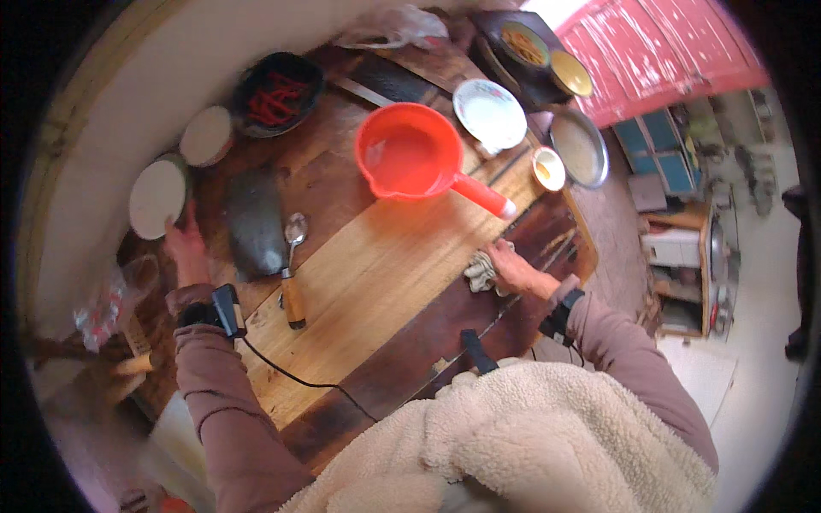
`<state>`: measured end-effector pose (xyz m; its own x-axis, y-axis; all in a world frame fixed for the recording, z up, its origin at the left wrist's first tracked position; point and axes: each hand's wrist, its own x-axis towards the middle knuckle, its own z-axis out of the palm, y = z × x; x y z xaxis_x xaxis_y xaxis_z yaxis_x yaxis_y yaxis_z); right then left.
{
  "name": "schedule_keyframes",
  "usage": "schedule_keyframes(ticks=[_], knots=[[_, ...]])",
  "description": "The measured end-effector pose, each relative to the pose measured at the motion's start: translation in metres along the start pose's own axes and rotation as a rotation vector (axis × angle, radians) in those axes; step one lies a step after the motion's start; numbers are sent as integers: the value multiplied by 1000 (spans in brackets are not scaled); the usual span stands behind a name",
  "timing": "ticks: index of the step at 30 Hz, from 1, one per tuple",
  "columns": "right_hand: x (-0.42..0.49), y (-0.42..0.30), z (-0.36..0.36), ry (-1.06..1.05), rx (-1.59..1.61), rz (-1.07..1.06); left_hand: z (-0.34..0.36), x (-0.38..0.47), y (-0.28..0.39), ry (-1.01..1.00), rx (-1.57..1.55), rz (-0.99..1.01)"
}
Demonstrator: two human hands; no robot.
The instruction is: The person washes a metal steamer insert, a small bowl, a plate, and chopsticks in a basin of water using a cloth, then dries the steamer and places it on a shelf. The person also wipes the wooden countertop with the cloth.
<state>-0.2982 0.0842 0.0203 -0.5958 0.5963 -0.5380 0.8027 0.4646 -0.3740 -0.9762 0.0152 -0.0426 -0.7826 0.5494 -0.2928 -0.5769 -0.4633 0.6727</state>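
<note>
My left hand (186, 251) is at the near rim of a round, pale-topped container (158, 199) on the left of the table; whether it grips the container cannot be told. My right hand (511, 268) presses a crumpled, light cloth (481, 272) on the dark tabletop, right of a long wooden board (359, 269). A red plastic dipper (409, 152) stands beyond the board, its handle reaching over it. A wide cleaver blade (255, 223) lies near my left hand, with a metal spoon (296, 229) and a wooden handle (294, 301) beside it.
A dark bowl of red strips (278, 96) and another pale round container (206, 136) stand by the wall. At the far right are a white plate (490, 114), a small cup (548, 169), a metal basin (580, 147) and yellow bowls (571, 74). A black cable (295, 383) hangs from my left wrist.
</note>
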Motion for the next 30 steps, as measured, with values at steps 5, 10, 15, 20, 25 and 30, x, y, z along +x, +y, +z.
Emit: schedule_keyframes(ticks=[5, 10, 15, 20, 25, 30], knots=[[1, 0, -13, -49, 31, 71, 18, -43, -18, -32, 1270, 790], [-13, -5, -23, 19, 67, 73, 31, -141, -24, 228, 244, -30], [-28, 6, -24, 26, 66, 88, 35, -343, -54, -181, 578, -201], [-57, 18, -17, 198, 82, 18, 65, -516, -120, -391, 567, -725], [-131, 22, -12, 303, -4, -153, 103, -626, -143, -622, 809, -975], [-271, 82, -20, 204, 120, -348, 155, -730, -166, -651, 938, -959]])
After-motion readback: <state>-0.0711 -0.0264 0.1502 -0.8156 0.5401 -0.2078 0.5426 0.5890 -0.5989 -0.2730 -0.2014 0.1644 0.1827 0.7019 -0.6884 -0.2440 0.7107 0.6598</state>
